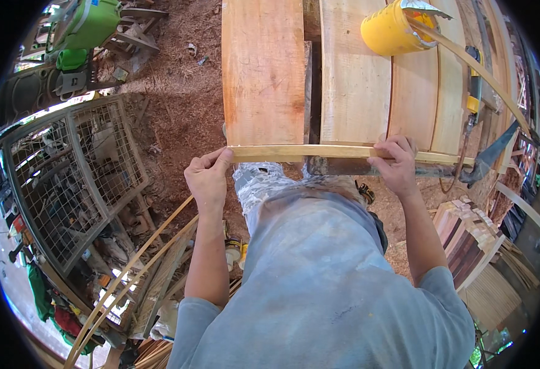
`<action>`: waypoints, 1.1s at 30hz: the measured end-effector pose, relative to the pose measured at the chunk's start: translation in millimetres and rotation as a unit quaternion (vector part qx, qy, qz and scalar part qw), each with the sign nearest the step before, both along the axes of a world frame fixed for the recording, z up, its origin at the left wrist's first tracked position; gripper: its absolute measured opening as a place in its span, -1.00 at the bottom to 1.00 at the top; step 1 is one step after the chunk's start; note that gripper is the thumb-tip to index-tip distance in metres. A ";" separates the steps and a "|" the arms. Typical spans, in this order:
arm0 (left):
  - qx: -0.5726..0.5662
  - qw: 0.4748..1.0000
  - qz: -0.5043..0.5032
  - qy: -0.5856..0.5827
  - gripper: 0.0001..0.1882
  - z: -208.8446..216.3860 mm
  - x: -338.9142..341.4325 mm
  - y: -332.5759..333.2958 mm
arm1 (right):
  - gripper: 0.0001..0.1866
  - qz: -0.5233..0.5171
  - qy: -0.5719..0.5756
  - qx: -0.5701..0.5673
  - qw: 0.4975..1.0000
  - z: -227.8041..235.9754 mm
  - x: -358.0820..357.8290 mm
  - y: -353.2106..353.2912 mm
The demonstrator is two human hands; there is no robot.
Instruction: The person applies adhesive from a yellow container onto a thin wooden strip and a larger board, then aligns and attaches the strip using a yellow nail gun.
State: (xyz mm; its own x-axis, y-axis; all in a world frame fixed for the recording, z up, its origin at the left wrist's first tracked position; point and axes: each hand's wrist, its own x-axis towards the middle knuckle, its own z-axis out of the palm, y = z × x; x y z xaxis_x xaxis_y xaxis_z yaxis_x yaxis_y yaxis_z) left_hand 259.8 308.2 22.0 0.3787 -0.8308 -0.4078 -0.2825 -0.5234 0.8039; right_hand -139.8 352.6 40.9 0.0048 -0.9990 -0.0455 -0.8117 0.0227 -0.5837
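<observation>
A thin, pale wooden strip [307, 151] lies crosswise along the near ends of several planks. My left hand [208, 181] pinches its left end between thumb and fingers, beside the corner of a wide reddish plank [262, 80]. Toward the strip's right part, my right hand [398, 166] grips it with curled fingers, close to the ends of the lighter planks [356, 98]. A dark gap separates the wide plank from the lighter ones. Whether the strip touches the plank ends all along cannot be made out.
A yellow bucket [383, 31] with a long stick [466, 58] in it lies on the far right planks. At the left stands a wire-mesh frame [76, 178]. Stacked wood blocks [466, 237] sit at the lower right. Shavings cover the ground [181, 92].
</observation>
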 end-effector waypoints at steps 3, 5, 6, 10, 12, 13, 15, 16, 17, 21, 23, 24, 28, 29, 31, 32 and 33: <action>0.025 1.000 -0.005 -0.018 -0.76 1.9 -1.5 -1.5 | -0.74 -0.019 -0.003 0.005 1.000 0.5 1.7 -1.9; 0.017 1.000 -0.006 -0.022 -0.77 5.4 -4.1 -1.9 | -0.73 0.005 0.006 0.006 1.000 -1.1 -2.1 0.7; 0.010 1.000 -0.006 -0.026 -0.78 7.4 -5.4 -2.2 | -0.73 0.005 0.006 0.005 1.000 -1.8 -2.0 1.7; 0.014 0.998 -0.021 -0.054 -0.79 14.2 -11.5 -7.9 | -0.64 0.002 0.034 0.011 0.999 2.3 7.9 2.7; -0.014 0.997 -0.024 -0.070 -0.81 15.6 -15.9 -7.5 | -0.60 -0.009 0.045 0.022 0.999 9.5 30.1 -4.3; -0.014 0.997 -0.022 -0.071 -0.81 15.3 -16.8 -6.3 | -0.57 0.022 0.031 -0.014 0.999 15.3 48.1 -11.1; -0.007 0.997 -0.011 -0.081 -0.83 14.7 -19.7 -5.3 | -0.55 0.058 0.017 -0.051 0.997 16.0 83.3 -22.1; -0.007 0.997 -0.006 -0.080 -0.83 13.9 -21.8 -4.5 | -0.54 0.070 -0.004 -0.049 0.996 12.8 100.7 -27.0; -0.012 0.997 0.003 -0.073 -0.83 12.4 -23.4 -3.6 | -0.52 0.083 -0.026 -0.047 0.995 9.6 111.3 -31.1; -0.047 0.997 0.043 -0.047 -0.85 1.3 -32.8 4.0 | -0.54 0.114 0.022 -0.033 0.993 0.9 124.8 -41.2; -0.095 0.993 0.052 -0.056 -0.85 -12.1 -35.9 13.8 | -0.56 0.113 0.029 -0.030 0.993 -2.1 121.2 -42.5; -0.143 0.986 0.050 -0.065 -0.84 -17.3 -37.1 18.7 | -0.56 0.123 0.028 -0.028 0.992 -2.5 121.8 -43.3; -0.173 0.979 -0.005 -0.106 -0.82 -9.7 -42.6 20.8 | -0.67 0.090 -0.006 -0.021 0.996 -4.6 122.0 -44.0; -0.184 0.976 -0.023 -0.111 -0.81 -9.9 -40.7 22.0 | -0.70 0.085 -0.002 -0.017 0.996 -4.3 122.6 -44.1; -0.203 0.969 -0.041 -0.133 -0.80 -9.9 -36.2 20.0 | -0.73 0.088 -0.005 -0.014 0.996 -2.0 124.4 -46.9; -0.224 0.960 -0.062 -0.155 -0.79 -10.3 -35.3 19.4 | -0.76 0.086 -0.008 -0.012 0.996 -1.0 124.4 -47.5; -0.223 0.961 -0.061 -0.154 -0.79 -11.4 -35.3 19.8 | -0.76 0.088 -0.006 -0.010 0.996 -1.3 124.1 -47.2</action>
State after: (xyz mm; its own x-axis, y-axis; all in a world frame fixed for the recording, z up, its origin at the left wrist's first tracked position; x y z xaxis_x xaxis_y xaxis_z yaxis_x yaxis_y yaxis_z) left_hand 224.5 328.0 10.6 0.3133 -0.9427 0.1146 -0.5799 -0.0944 0.8092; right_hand -15.7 305.4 39.6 0.1801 -0.9833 -0.0243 -0.7946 -0.1309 -0.5929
